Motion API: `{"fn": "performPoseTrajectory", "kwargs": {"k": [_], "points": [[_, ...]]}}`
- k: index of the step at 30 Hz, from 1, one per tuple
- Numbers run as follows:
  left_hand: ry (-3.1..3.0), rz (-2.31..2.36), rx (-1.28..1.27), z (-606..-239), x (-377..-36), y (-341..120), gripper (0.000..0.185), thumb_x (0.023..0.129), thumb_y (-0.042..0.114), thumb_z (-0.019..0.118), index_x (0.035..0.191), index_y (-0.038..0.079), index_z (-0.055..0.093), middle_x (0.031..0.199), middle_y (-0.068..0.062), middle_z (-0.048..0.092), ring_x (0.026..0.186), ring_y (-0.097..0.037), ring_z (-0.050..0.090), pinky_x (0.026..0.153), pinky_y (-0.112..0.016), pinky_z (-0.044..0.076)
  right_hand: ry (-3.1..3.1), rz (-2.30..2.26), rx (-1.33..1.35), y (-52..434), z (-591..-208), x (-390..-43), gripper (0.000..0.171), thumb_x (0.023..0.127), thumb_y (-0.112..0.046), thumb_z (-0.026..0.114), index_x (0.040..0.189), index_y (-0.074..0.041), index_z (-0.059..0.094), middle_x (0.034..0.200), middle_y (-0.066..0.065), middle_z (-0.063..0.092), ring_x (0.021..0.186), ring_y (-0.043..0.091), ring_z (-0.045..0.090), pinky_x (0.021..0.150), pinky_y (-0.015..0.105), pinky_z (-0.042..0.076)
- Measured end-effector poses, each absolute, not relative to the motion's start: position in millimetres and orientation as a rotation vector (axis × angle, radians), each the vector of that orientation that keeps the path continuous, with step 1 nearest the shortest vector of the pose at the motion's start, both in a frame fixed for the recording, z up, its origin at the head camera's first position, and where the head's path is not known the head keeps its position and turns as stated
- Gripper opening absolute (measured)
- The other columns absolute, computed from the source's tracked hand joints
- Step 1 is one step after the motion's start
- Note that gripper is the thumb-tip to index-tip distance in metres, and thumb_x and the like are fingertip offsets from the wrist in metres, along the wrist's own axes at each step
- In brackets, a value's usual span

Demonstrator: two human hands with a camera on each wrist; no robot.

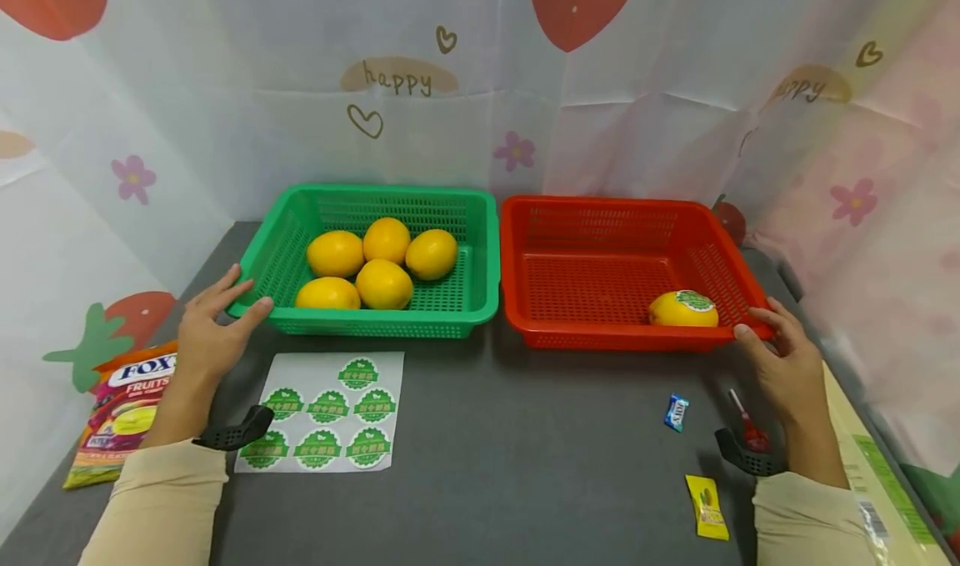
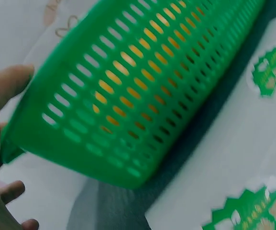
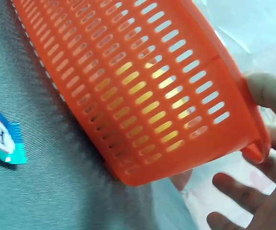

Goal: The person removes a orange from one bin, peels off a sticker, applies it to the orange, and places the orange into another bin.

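Note:
My left hand (image 1: 217, 324) grips the near left corner of a green plastic basket (image 1: 390, 324). Several yellow lemons (image 1: 384, 284) lie together inside it. In the left wrist view the thumb (image 2: 13, 84) is on the rim, with the lower fingers free of it. At the near right corner of a red plastic basket (image 1: 600, 338), my right hand (image 1: 787, 366) holds the rim between thumb and fingers. One lemon (image 1: 663, 310) with a round green sticker (image 1: 694, 301) sits in that basket's near right corner. Its yellow shows through the slots in the right wrist view.
A white sheet of round green stickers (image 1: 327, 460) lies before the green basket. On the left is a snack bag (image 1: 123, 424). Near the right hand are a blue wrapped candy (image 1: 677, 413), a red lollipop (image 1: 753, 437) and a yellow packet (image 1: 707, 508). A printed curtain (image 1: 600, 132) stands behind.

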State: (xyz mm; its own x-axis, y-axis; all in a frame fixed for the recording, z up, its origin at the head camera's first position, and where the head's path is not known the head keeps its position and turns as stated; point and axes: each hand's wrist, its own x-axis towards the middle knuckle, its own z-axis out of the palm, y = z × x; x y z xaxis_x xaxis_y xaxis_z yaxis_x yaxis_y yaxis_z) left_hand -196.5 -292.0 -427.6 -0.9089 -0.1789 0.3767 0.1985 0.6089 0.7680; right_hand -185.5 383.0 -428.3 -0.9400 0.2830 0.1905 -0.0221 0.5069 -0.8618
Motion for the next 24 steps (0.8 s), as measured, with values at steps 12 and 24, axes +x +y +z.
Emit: {"fn": "performPoseTrajectory", "kwargs": {"k": [12, 24], "points": [[-2.372, -1.234, 0.018, -441, -189, -292, 0.053, 0.093, 0.024, 0.066, 0.137, 0.0, 0.052, 0.153, -0.008, 0.034, 0.14, -0.034, 0.018, 0.106, -0.063, 0.011, -2.245, 1.673, 0.08, 358, -328, -180, 0.052, 0.091, -0.008, 0.067, 0.14, -0.017, 0.052, 0.144, 0.006, 0.038, 0.121, 0.019, 0.043, 0.091, 0.017, 0.041], [-2.31, -1.267, -0.007, -442, -198, -284, 0.053, 0.093, 0.023, 0.066, 0.137, -0.001, 0.052, 0.152, -0.005, 0.035, 0.14, -0.033, 0.02, 0.108, -0.058, 0.014, -2.097, 2.063, 0.509, 258, -241, -207, 0.048, 0.089, 0.001, 0.066, 0.135, -0.007, 0.053, 0.141, 0.014, 0.041, 0.115, 0.027, 0.05, 0.082, 0.025, 0.05]]}}
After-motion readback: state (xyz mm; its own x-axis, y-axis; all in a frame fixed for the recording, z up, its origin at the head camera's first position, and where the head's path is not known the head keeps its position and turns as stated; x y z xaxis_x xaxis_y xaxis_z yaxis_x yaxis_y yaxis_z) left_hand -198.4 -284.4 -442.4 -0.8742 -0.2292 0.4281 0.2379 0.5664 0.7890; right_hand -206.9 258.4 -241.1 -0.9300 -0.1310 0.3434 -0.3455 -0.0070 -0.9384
